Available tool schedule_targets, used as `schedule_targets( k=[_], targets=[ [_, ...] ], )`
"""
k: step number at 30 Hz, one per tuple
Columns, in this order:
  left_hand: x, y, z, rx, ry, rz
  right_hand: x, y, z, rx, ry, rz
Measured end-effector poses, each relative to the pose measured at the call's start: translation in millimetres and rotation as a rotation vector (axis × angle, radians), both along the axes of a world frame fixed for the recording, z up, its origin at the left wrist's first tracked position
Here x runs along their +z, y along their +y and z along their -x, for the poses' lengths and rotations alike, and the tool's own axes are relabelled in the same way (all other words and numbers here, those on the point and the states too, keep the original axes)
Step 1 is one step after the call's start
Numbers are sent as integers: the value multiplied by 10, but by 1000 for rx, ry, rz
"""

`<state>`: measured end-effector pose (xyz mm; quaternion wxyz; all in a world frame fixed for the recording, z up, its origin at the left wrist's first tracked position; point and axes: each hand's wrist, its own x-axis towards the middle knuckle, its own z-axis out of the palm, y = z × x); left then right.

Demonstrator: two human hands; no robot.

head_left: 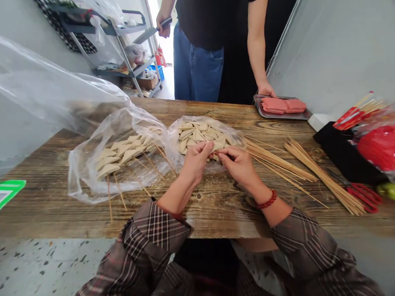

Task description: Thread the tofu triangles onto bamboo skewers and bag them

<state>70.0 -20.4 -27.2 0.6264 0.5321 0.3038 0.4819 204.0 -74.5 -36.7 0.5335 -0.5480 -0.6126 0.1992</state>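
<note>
My left hand [197, 161] is closed in a pinch, with a beige triangular tofu-like piece [219, 143] at its fingertips. My right hand [237, 164], wearing a red bead bracelet [267, 200], pinches close beside it; what lies between its fingers is too small to make out. Just behind both hands, a clear bag [240, 139] holds a heap of similar beige triangles [195, 132]. To the left, skewered triangles [126, 149] lie in another open plastic bag [83, 182], their sticks [109, 199] pointing toward me. Loose bamboo skewers [277, 159] lie right of my right hand.
Another bundle of skewers [325, 176] and red-handled scissors [365, 196] lie at right, near a black box [346, 153]. Across the wooden table [207, 213], a person [199, 55] holds a knife [147, 35] and touches a tray [258, 104] of pink meat slabs [283, 105].
</note>
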Motion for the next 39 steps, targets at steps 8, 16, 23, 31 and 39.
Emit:
schedule_targets(
  k=[8,16,23,31,39],
  targets=[
    [19,67,52,53,-26,37,38,-31,-36,54,-66,11],
    [9,0,6,-22,8,24,35,-42,2,13,-111,-73],
    [-21,159,98,103,112,-68,93,-5,-240,-147,-38,-102],
    [-194,214,67,124,1033,-780,56,26,-251,-160,-25,-99],
    [-91,75,-42,130,1337,-900,84,18,-238,-164,-46,-101]
  ],
)
